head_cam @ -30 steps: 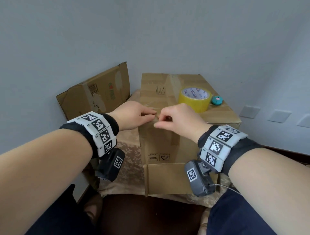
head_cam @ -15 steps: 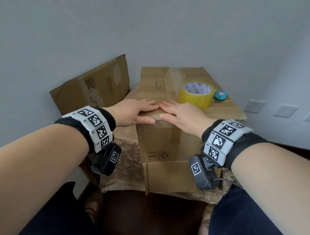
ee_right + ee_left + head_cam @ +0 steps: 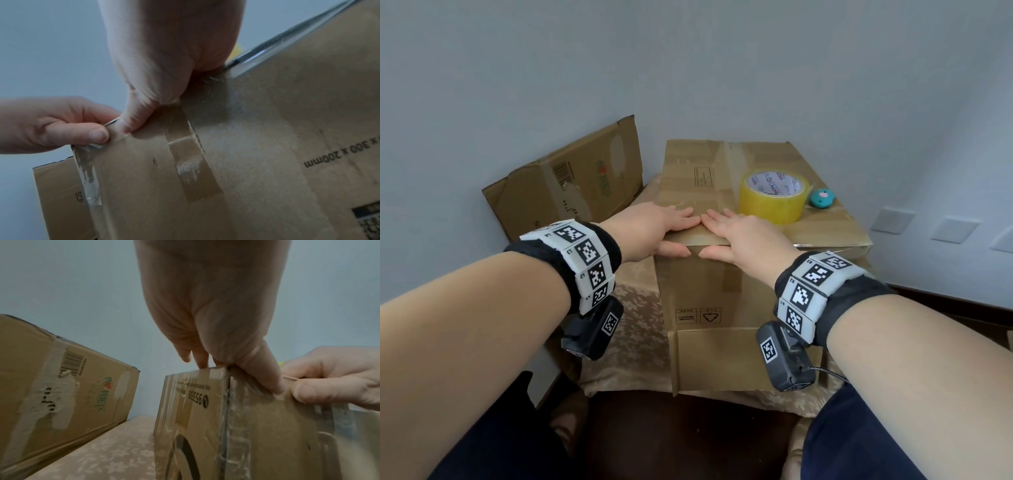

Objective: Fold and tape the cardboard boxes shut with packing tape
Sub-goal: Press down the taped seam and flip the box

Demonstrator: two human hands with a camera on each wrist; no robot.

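Note:
A brown cardboard box (image 3: pixel 702 291) stands on the table, its top flaps folded shut and clear tape along the seam. My left hand (image 3: pixel 667 229) and right hand (image 3: pixel 732 233) lie flat side by side on the box's near top edge. Their fingers are straight on the top and both thumbs press the front face. In the left wrist view the left thumb (image 3: pixel 267 369) presses shiny tape on the box corner (image 3: pixel 267 434). In the right wrist view the right thumb (image 3: pixel 135 116) presses beside an old brown tape strip (image 3: pixel 189 155). A yellow tape roll (image 3: pixel 774 197) sits on the box top, right of my hands.
A small teal object (image 3: pixel 822 198) lies beside the roll. A second, worn cardboard box (image 3: pixel 571 185) leans against the wall at the left. A beige patterned cloth (image 3: pixel 633 308) covers the table. A loose flap (image 3: pixel 722 356) sticks out at the box's front base.
A second ago both hands pinched at the box's near top edge. They have since flattened onto the top, fingers straight and thumbs on the front face.

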